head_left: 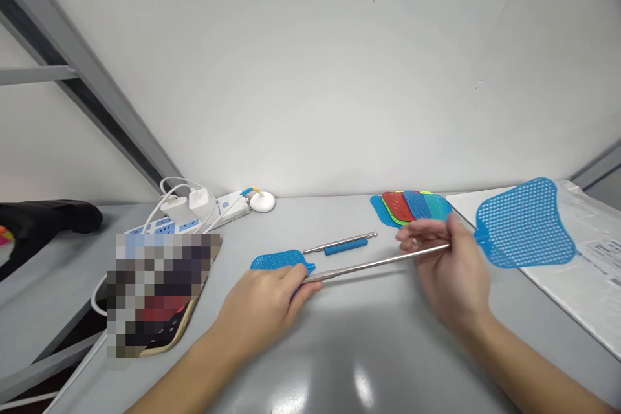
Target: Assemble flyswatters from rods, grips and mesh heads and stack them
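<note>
A fly swatter [526, 225] with a blue mesh head and a metal telescopic rod stretches across the middle, its head at the right. My left hand [269, 304] is closed around the handle end of the rod. Near the head, my right hand [451, 272] has its thumb against the rod, with the other fingers curled loosely and partly spread below it. On the table just behind my left hand lies a loose blue mesh swatter head [279, 260]. A loose metal rod [339, 243] with a blue handle [346, 246] beside it lies farther back.
Several coloured swatter heads [400, 206] overlap near the wall. A white wrapped package [589, 252] lies at the right. At the left are a phone [194, 310], a power strip with plugs [228, 207], cables and a round white device [262, 202]. A metal frame [87, 58] rises behind.
</note>
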Motion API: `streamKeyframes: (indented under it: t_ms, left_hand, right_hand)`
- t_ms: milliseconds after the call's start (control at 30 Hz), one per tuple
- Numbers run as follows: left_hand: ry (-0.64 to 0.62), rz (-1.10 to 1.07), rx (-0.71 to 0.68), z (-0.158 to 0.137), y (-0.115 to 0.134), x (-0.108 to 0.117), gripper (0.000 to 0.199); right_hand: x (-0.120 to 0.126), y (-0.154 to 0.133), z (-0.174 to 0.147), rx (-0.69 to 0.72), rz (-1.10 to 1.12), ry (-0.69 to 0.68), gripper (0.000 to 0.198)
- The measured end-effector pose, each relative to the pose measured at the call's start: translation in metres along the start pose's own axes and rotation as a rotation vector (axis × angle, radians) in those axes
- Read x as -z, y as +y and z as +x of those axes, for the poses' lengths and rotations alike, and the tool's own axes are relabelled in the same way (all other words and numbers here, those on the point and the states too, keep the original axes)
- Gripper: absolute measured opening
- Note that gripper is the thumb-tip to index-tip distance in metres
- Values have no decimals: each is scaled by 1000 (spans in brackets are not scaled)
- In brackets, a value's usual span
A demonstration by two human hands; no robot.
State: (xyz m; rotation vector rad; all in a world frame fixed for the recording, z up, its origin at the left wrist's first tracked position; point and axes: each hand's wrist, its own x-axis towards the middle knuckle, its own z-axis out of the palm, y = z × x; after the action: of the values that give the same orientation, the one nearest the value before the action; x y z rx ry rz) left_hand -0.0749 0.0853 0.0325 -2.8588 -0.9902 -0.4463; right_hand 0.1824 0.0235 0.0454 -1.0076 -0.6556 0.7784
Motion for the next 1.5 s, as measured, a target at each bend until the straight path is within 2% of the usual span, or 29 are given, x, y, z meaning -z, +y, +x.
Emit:
streamKeyframes:
  t_ms: [100, 200, 267, 367, 467, 567, 700, 800, 933, 1100, 1200, 1300, 1500]
  left_hand:
    - [4, -43, -28, -1, 14, -3, 40]
    - [-1, -85, -28, -2, 17, -1, 39]
    - [3, -128, -29, -2, 14, 0, 37]
    - [4, -187, -2, -3, 6, 3, 35]
    - [-14, -234, 43, -2, -1, 4, 33]
    - [-61, -276, 92, -1, -6, 4, 33]
    - [-79, -297, 142, 2, -10, 1, 33]
    - [-78, -288, 142, 2, -11, 0, 33]
    - [-52, -194, 115, 0, -11, 1, 37]
    - [2, -47, 81, -3, 0, 6, 40]
    - [20, -39, 52, -5, 15, 8, 42]
    - [17, -44, 60, -5, 26, 8, 44]
    - [-9, -42, 105, -5, 28, 8, 47]
  right_hand:
    - [-15, 6, -25, -77, -29, -74, 55]
    - [-22, 8, -40, -121, -3, -95, 60]
    - [-21, 7, -43, -107, -28, -127, 60]
    - [-17, 8, -39, -59, -86, -260, 51]
    - [-14, 6, -30, -40, -8, -348, 52]
    - [-13, -1, -20, -6, 69, -214, 52]
    - [-8, -10, -9, 23, 60, 19, 35]
    - [-5, -11, -6, 64, 17, 68, 25]
    - [-5, -7, -7, 114, -7, 108, 24]
    - [-13, 7, -26, 97, -148, 98, 28]
    - [-22, 19, -50, -10, -235, -54, 35]
    - [-29, 28, -65, -58, -177, -172, 41]
    - [-31, 33, -64, -62, -177, -144, 39]
